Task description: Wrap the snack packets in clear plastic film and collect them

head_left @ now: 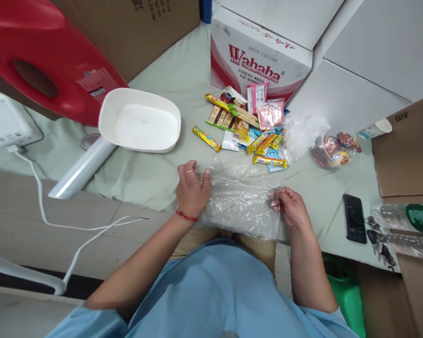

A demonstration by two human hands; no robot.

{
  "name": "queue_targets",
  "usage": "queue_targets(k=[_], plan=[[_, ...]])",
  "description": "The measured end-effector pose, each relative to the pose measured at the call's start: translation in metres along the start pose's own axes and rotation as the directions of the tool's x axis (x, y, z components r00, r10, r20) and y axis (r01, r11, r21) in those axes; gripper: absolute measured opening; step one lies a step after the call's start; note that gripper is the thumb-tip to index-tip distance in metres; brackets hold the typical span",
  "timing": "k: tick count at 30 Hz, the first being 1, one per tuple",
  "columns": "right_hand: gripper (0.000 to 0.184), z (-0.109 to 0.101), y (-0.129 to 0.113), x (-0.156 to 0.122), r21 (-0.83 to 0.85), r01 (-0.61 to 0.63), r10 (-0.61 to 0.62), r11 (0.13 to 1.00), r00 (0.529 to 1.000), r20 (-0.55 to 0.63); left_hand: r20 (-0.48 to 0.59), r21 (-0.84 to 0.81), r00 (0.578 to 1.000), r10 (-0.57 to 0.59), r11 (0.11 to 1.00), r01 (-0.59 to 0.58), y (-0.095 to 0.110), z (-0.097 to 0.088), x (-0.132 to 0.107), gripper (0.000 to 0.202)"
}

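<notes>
A clear plastic bag [241, 206] lies crinkled along the table's near edge, between my hands. My right hand [292, 205] pinches its right side between thumb and fingers. At the bag's upper left, my left hand [193, 188] rests with thumb and fingers apart; a red cord is round that wrist. Just beyond the bag is a pile of wrapped snacks, with yellow-wrapped sticks [270, 162], a pink packet [270, 114] and a pack of wafer-like bars [221, 117]. A single yellow stick [207, 138] lies left of the pile.
At left stand a white plastic tub [144, 119], a roll of clear film [82, 169] and a red jug [56, 61]. A Wahaha carton [257, 56] stands behind the snacks. Crumpled plastic [303, 136], a phone [354, 218], keys [380, 239] and bottles [421, 218] are at right.
</notes>
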State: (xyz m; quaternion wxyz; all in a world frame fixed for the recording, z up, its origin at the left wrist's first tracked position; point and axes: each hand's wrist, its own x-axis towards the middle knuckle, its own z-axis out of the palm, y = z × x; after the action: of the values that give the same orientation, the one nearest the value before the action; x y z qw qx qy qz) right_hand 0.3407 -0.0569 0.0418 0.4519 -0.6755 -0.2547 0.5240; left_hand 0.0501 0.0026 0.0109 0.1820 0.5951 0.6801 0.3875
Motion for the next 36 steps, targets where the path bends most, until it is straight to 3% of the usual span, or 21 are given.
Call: queue_targets(k=[2, 4, 6, 8, 10, 12, 13, 15, 16, 18, 20, 21, 23, 26, 29, 32, 34, 36], plan=[[0.034, 0.0, 0.001, -0.002, -0.056, 0.021, -0.021, 0.998, 1.0, 0.001, -0.067, 0.076, 0.983, 0.172, 0.983, -0.167, -0.001, 0.002, -0.011, 0.034], [0.035, -0.003, 0.003, -0.005, -0.116, 0.04, -0.04, 0.992, 0.999, 0.009, 0.045, 0.122, 0.939, 0.34, 0.931, -0.343, -0.006, 0.002, -0.02, 0.018], [0.038, -0.013, 0.006, -0.008, -0.175, 0.058, -0.057, 0.983, 0.998, 0.01, 0.209, 0.129, 0.874, 0.439, 0.873, -0.469, -0.012, 0.0, -0.026, 0.017], [0.043, -0.027, 0.008, -0.011, -0.261, 0.061, -0.054, 0.964, 0.998, 0.033, 0.291, 0.163, 0.835, 0.468, 0.835, -0.525, -0.015, -0.004, -0.027, 0.024], [0.046, -0.041, 0.005, -0.016, -0.41, 0.088, -0.073, 0.908, 0.996, 0.053, 0.298, 0.223, 0.833, 0.465, 0.815, -0.535, -0.015, -0.006, -0.027, 0.025], [0.043, -0.049, -0.005, -0.023, -0.584, 0.181, -0.229, 0.791, 0.973, -0.008, 0.294, 0.248, 0.837, 0.462, 0.808, -0.534, -0.013, -0.007, -0.027, 0.024], [0.04, -0.049, -0.012, -0.028, -0.656, 0.238, -0.365, 0.717, 0.929, -0.062, 0.293, 0.243, 0.837, 0.462, 0.811, -0.533, -0.012, -0.006, -0.028, 0.025], [0.031, -0.037, -0.029, -0.038, -0.748, 0.363, -0.645, 0.556, 0.756, -0.113, 0.301, 0.216, 0.837, 0.458, 0.822, -0.527, -0.009, -0.005, -0.029, 0.026], [0.026, -0.027, -0.036, -0.042, -0.765, 0.44, -0.739, 0.471, 0.67, -0.07, 0.31, 0.198, 0.834, 0.457, 0.827, -0.527, -0.009, -0.004, -0.029, 0.027], [0.019, 0.001, -0.043, -0.044, -0.73, 0.625, -0.812, 0.275, 0.558, 0.172, 0.341, 0.162, 0.816, 0.467, 0.826, -0.54, -0.01, -0.003, -0.03, 0.029], [0.021, 0.028, -0.038, -0.034, -0.622, 0.775, -0.723, 0.112, 0.493, 0.483, 0.379, 0.14, 0.787, 0.487, 0.81, -0.569, -0.013, -0.003, -0.029, 0.031], [0.025, 0.039, -0.032, -0.025, -0.584, 0.808, -0.646, 0.073, 0.485, 0.589, 0.39, 0.135, 0.771, 0.503, 0.797, -0.589, -0.015, -0.004, -0.028, 0.033], [0.037, 0.05, -0.015, -0.004, -0.603, 0.796, -0.514, 0.056, 0.541, 0.666, 0.407, 0.14, 0.74, 0.535, 0.764, -0.63, -0.019, -0.008, -0.027, 0.038], [0.047, 0.044, 0.006, 0.026, -0.711, 0.7, -0.458, 0.07, 0.656, 0.6, 0.433, 0.157, 0.695, 0.574, 0.711, -0.686, -0.027, -0.014, -0.024, 0.042], [0.048, 0.028, 0.014, 0.04, -0.751, 0.653, -0.489, 0.097, 0.688, 0.536, 0.407, 0.168, 0.709, 0.576, 0.716, -0.678, -0.032, -0.019, -0.021, 0.035], [0.046, 0.016, 0.005, 0.044, -0.73, 0.669, -0.492, 0.138, 0.687, 0.536, 0.344, 0.18, 0.749, 0.567, 0.743, -0.645, -0.034, -0.02, -0.02, 0.029], [0.043, 0.012, -0.013, 0.048, -0.705, 0.679, -0.479, 0.203, 0.697, 0.534, 0.335, 0.196, 0.745, 0.577, 0.731, -0.654, -0.033, -0.02, -0.02, 0.029], [0.041, 0.013, -0.04, 0.058, -0.717, 0.636, -0.504, 0.284, 0.735, 0.453, 0.349, 0.199, 0.734, 0.582, 0.72, -0.665, -0.031, -0.019, -0.021, 0.03]])
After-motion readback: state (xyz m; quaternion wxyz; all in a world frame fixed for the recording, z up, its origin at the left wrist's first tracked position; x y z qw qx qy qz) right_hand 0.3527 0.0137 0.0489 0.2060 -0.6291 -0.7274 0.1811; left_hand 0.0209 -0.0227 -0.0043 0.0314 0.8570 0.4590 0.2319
